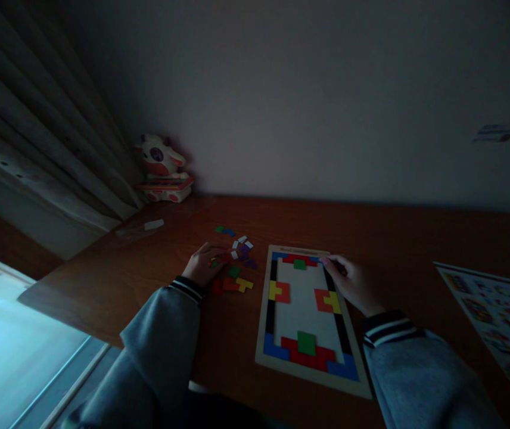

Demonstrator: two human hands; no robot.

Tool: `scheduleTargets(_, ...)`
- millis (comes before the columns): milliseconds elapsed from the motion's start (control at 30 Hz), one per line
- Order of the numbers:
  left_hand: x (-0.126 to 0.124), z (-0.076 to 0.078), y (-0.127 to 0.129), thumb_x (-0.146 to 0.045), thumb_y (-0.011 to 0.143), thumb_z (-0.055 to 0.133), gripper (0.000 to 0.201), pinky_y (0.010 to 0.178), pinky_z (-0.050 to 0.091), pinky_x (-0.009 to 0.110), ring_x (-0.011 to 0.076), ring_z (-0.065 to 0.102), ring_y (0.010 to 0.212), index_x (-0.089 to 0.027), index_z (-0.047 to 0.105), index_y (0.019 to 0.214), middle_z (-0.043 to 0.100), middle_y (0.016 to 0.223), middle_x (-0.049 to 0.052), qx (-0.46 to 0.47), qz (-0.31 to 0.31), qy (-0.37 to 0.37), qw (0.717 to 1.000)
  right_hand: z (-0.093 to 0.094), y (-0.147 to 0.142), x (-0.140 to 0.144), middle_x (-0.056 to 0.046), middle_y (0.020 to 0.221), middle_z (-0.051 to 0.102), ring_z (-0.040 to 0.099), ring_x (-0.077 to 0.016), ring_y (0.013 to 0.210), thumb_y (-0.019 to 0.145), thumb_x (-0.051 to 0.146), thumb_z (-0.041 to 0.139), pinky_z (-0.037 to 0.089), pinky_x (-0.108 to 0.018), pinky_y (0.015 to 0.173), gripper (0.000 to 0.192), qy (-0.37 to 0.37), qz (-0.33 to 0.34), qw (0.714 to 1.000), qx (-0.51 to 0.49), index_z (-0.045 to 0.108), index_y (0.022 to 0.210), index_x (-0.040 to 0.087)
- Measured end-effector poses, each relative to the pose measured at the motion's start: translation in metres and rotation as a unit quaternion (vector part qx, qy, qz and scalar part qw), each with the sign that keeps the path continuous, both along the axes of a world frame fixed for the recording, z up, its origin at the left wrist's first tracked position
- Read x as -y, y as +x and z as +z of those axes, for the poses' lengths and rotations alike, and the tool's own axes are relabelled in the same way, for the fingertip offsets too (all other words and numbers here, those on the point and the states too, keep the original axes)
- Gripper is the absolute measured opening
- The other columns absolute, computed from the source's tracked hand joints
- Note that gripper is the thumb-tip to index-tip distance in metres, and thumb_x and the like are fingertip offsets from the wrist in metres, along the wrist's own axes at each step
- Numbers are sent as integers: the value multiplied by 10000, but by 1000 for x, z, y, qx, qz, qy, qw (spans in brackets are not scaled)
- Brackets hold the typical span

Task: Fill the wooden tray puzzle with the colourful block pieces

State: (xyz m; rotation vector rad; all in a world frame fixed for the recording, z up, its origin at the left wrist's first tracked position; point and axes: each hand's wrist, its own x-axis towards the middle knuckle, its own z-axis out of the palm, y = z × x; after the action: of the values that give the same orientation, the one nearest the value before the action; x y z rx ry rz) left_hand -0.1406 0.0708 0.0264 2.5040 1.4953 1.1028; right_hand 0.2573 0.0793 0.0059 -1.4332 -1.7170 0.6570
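Find loose pieces (230, 285) beside the left hand (204, 264), board (299, 250) under the right hand (351, 283); too dim to tell grasping from released in either. Should handle light, stiff; pinch by edges.

Two hands: one left hand (204, 265), one right hand (354, 285). One board (299, 304), bearing two green pieces (306, 343), two red pieces (304, 356), two yellow pieces (335, 302), two orange pieces (283, 292), four black strips (341, 333) and at least three blue pieces (344, 366). Loose on one worktop (393, 238): four white pieces (249, 245), one yellow piece (245, 285), one blue piece (229, 233); the others overlap too much to count. One toy (163, 170), one sheet (496, 322), one curtain (44, 107).
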Motion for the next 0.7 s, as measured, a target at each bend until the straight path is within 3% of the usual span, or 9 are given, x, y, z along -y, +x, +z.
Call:
scheduleTargets(167,2,-2,3,-317,886,572,221,889,558,340,193,661,968,-218,707,1030,677,1073,62,-4,15,-24,1000,2,0,1,-77,886,736,678,-232,779,884,559,481,512,-331,659,411,-6,-10,1000,-1,677,965,207)
scheduleTargets(333,9,10,18,-282,910,522,252,900,554,338,191,656,972,-204,699,1070,676,1074,74,23,8,1,1000,5,-1,2,-76,854,737,682,-239,753,877,576,477,509,-336,642,415,-8,-11,1000,-6,677,931,217)
scheduleTargets(533,10,18,45,-349,889,596,232,774,585,315,189,661,896,-180,703,1004,656,1042,88,173,39,-24,984,6,-1,1,-80,861,742,691,-254,777,862,596,494,522,-353,661,416,-17,-14,1000,-22,678,923,228)
scheduleTargets(700,4,18,79,-340,830,694,414,737,583,307,184,681,855,-179,594,1197,671,1057,89,296,-46,-151,942,6,0,-1,-94,925,737,685,-258,829,869,588,486,527,-376,719,426,-7,-27,1000,-7,675,943,213)
